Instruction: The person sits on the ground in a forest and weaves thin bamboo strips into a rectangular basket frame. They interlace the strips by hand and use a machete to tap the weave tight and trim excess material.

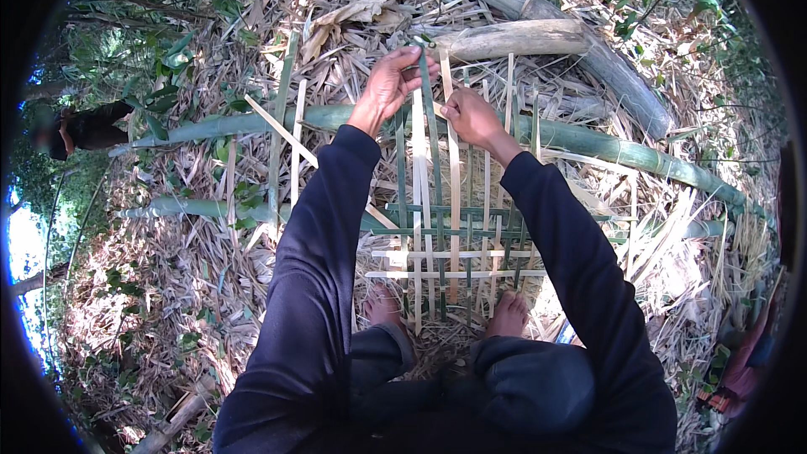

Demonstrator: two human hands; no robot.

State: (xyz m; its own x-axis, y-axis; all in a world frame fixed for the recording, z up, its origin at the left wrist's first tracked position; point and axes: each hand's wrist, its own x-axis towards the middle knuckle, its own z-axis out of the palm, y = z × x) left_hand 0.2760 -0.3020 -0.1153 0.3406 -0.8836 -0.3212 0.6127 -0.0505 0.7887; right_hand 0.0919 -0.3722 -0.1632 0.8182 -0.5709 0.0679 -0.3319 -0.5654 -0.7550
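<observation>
Several green and pale bamboo strips run away from me, with crosswise strips interlaced through them in an open lattice [498,274] in front of my feet. At the far end, my left hand [391,84] pinches a green bamboo strip [427,84] near its top, between thumb and fingers. Just to the right, my right hand [473,119] is closed, its fingertips around what looks like a pale bamboo strip end beside the upright pale strip [454,168]. The fingers partly hide the end it grips. The upper part of the lattice has only lengthwise strips.
A long green bamboo pole [597,145] passes crosswise under the strips, with a second pole [181,206] nearer me. Thick dry bamboo logs [513,40] lie beyond my hands. Loose strips [280,130] rest at the left. Dry leaves cover the ground. Another person [84,128] is at the far left.
</observation>
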